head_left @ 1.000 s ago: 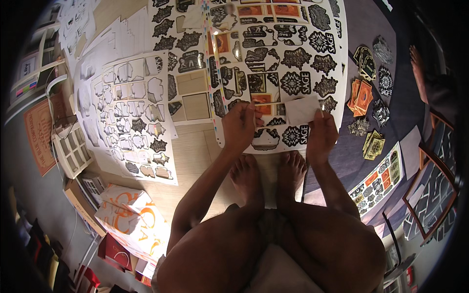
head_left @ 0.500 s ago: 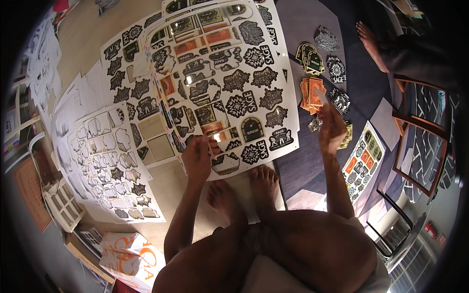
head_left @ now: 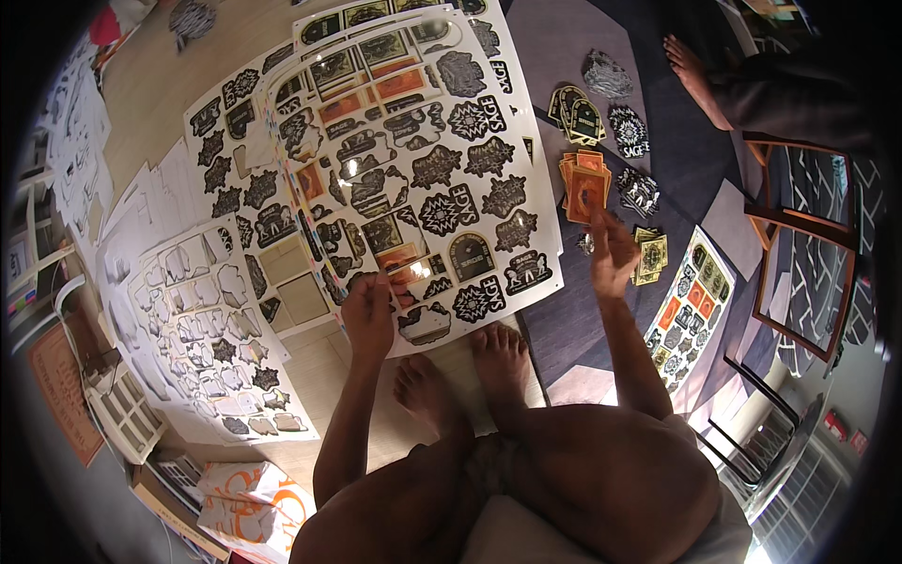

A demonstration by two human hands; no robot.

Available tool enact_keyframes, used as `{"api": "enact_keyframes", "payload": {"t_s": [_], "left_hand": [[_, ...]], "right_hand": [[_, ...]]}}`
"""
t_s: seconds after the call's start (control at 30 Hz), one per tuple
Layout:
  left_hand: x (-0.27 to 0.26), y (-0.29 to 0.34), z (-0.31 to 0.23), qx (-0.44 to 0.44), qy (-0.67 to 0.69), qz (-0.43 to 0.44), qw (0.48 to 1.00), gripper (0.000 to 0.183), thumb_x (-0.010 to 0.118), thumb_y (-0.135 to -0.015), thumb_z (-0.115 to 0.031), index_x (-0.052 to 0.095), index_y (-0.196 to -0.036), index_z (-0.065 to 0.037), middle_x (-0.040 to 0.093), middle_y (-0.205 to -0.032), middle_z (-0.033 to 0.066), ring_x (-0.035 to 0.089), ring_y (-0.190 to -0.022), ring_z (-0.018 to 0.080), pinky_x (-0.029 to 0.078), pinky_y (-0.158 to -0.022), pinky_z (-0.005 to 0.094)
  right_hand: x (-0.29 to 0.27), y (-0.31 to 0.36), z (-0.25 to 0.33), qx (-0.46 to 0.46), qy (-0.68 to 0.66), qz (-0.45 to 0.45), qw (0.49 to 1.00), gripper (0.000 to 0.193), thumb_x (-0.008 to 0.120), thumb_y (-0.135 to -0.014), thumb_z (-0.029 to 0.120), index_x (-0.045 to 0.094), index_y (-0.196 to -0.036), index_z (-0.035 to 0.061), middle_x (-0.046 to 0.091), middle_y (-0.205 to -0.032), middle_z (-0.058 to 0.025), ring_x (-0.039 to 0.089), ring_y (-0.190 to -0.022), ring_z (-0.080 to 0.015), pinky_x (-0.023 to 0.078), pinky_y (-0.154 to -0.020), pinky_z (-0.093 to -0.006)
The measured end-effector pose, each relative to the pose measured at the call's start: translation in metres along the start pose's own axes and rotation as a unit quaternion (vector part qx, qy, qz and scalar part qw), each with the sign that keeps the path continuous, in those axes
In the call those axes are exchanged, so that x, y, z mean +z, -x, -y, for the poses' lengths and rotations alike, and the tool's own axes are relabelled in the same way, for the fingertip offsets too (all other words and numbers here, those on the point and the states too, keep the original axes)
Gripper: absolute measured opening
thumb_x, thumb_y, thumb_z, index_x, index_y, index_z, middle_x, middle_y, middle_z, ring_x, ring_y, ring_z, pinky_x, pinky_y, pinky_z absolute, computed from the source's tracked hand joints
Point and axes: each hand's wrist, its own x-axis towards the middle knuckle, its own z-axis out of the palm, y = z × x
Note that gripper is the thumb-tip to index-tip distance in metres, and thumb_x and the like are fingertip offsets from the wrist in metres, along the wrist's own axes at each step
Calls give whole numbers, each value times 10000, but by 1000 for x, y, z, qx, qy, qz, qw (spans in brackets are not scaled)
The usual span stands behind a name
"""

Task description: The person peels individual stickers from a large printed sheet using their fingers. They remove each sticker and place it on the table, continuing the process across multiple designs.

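another person's foot (head_left: 691,75) cut off by chair, right hand (head_left: 611,258) fingertips blurred

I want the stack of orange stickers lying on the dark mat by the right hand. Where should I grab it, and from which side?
Probably by its near short edge, coming from the right hand's side. The orange sticker stack lies flat and slightly fanned on the dark mat, so a thumb-over, fingers-under pinch fits. Other sticker piles crowd its far and right sides.
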Motion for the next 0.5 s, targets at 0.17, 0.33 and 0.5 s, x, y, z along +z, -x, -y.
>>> {"api": "enact_keyframes", "payload": {"t_s": [0.17, 0.33, 0.5], "left_hand": [[2, 1, -2, 17, 9, -3, 1000, 274, 540, -1054, -220, 596, -1022, 46, 711, -857, 125, 712, -729, 176, 570, -651, 278], [1, 1, -1, 7, 12, 4, 1000, 242, 549, -1048, -186, 601, -1016, 48, 710, -854, 126, 704, -714, 169, 579, -655, 288], [-1, 2, -1, 23, 25, -2, 999, 245, 539, -1051, -188, 601, -1011, 45, 711, -849, 118, 683, -676, 141, 564, -628, 266]], "right_hand": [[-9, -16, -2, 11, -63, -31, 997, 242, 697, -941, 95, 643, -1121, -59, 696, -1026, -120, 667, -890, -130, 552, -747, -250], [-45, -51, 12, 40, 13, 66, 997, 341, 666, -956, 87, 574, -1245, -67, 658, -1108, -107, 650, -942, -117, 539, -792, -245], [-65, -109, 16, 115, -74, 229, 964, 428, 652, -969, 119, 533, -1330, -77, 656, -1043, -55, 625, -917, -89, 508, -809, -236]]}}
